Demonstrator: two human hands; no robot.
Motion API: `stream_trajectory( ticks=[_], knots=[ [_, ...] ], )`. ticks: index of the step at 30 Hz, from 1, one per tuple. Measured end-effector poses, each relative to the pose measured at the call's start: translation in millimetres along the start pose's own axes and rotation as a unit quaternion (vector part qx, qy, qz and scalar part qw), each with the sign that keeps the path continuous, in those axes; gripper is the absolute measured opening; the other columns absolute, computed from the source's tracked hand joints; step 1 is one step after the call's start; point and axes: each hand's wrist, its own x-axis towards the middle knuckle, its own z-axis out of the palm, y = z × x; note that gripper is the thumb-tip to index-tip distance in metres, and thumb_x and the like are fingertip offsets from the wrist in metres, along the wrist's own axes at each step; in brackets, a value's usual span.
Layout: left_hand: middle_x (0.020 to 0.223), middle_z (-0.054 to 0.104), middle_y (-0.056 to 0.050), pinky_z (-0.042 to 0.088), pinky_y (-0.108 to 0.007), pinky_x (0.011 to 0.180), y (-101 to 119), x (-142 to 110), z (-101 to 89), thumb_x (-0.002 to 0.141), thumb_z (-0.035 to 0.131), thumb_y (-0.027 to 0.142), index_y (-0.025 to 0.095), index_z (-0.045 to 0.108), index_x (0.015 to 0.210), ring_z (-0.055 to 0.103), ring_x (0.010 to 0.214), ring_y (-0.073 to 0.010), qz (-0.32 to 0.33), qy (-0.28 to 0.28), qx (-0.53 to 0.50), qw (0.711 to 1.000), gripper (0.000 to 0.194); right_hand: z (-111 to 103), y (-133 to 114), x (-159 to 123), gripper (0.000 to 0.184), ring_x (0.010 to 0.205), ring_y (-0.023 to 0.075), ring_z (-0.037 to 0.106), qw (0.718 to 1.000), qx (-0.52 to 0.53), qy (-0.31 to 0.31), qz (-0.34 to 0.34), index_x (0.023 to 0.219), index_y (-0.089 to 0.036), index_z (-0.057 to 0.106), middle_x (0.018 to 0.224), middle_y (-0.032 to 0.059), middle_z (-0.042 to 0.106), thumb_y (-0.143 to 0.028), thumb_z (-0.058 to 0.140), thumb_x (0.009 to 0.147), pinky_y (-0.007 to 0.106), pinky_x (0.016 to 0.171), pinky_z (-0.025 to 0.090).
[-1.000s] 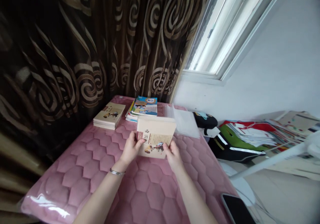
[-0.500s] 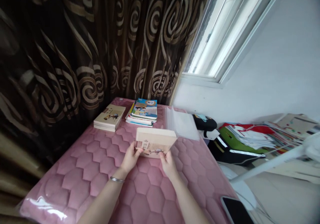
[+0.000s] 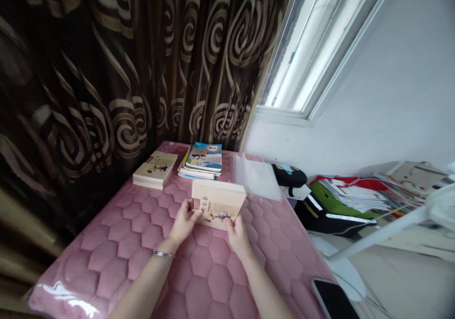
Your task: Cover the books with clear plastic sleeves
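Both hands grip a thick cream-coloured paperback book (image 3: pixel 217 204), its cover marked with dark characters and small painted figures. My left hand (image 3: pixel 185 222) is closed on the book's left edge, thumb on the cover; a silver bangle circles that wrist. At the lower right corner, my right hand (image 3: pixel 237 236) is closed on it too, with the thumb in front and the other fingers mostly hidden behind. The book is tilted above the pink quilted table cover (image 3: pixel 220 281). Beyond it lie a stack of similar cream books (image 3: pixel 154 169) and a pile of colourful textbooks (image 3: pixel 202 160).
Clear plastic sheets (image 3: pixel 259 179) lie on the far right of the table. A phone (image 3: pixel 336 300) rests at the near right edge beside a white stand (image 3: pixel 350 281). Bags and papers (image 3: pixel 348 198) crowd the right side. A patterned curtain (image 3: pixel 142 72) hangs behind.
The book has tipped slightly more upright, showing more of its cover, and shifted a little left. Both hands still hold it. The stacks have not been moved.
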Motion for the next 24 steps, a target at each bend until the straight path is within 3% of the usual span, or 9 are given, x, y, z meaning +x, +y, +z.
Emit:
stream_trajectory(
  ticks=[6,10,17,20,24],
  knots=[
    [0.1,0.061,-0.005,0.045,-0.032,0.088,20.2,12.6,3.1,0.083,0.059,0.037,0.019,0.05,0.107,0.057,0.095,-0.0182,0.064,0.001,0.009,0.998,0.031,-2.8,-6.1,5.1,0.043,0.106,0.0257,0.062,1.0,0.011,0.004,0.023,0.111,-0.025,0.05,0.114,0.0102,0.066,-0.054,0.057,0.08,0.038,0.088,0.05],
    [0.09,0.06,-0.002,0.045,-0.03,0.081,14.8,19.5,-0.3,0.085,0.055,0.038,0.018,0.052,0.1,0.056,0.085,-0.0169,0.06,-0.019,0.062,0.996,0.025,-4.1,-9.5,11.1,0.042,0.104,0.025,0.062,1.0,-0.01,0.016,0.013,0.11,-0.026,0.05,0.111,0.009,0.066,-0.055,0.055,0.08,0.036,0.086,0.05],
    [0.079,0.065,-0.002,0.047,-0.03,0.075,13.6,36.9,-10.6,0.076,0.065,0.047,0.019,0.057,0.081,0.06,0.079,-0.0193,-0.021,-0.027,0.085,0.996,0.03,-9.1,-20.3,33.2,0.035,0.087,0.0251,0.064,0.995,-0.096,0.021,0.024,0.094,-0.025,0.057,0.09,0.007,0.07,-0.057,0.054,0.079,0.034,0.075,0.048],
    [0.069,0.064,0.0,0.047,-0.027,0.067,19.7,50.4,-10.2,0.071,0.072,0.05,0.018,0.057,0.072,0.06,0.07,-0.0172,-0.115,-0.019,-0.001,0.993,0.036,-9.7,-26.9,51.7,0.034,0.089,0.0237,0.064,0.996,-0.087,0.016,0.024,0.092,-0.025,0.062,0.089,0.0049,0.071,-0.056,0.057,0.079,0.034,0.079,0.048],
    [0.077,0.072,-0.007,0.051,-0.029,0.067,17.2,57.0,-8.0,0.066,0.078,0.051,0.014,0.063,0.074,0.066,0.07,-0.0189,-0.215,-0.03,-0.102,0.971,0.042,-7.9,-27.2,67.7,0.031,0.087,0.0243,0.066,0.998,-0.026,-0.006,0.052,0.086,-0.025,0.067,0.084,0.0033,0.073,-0.054,0.063,0.076,0.037,0.078,0.05]
  ],
)
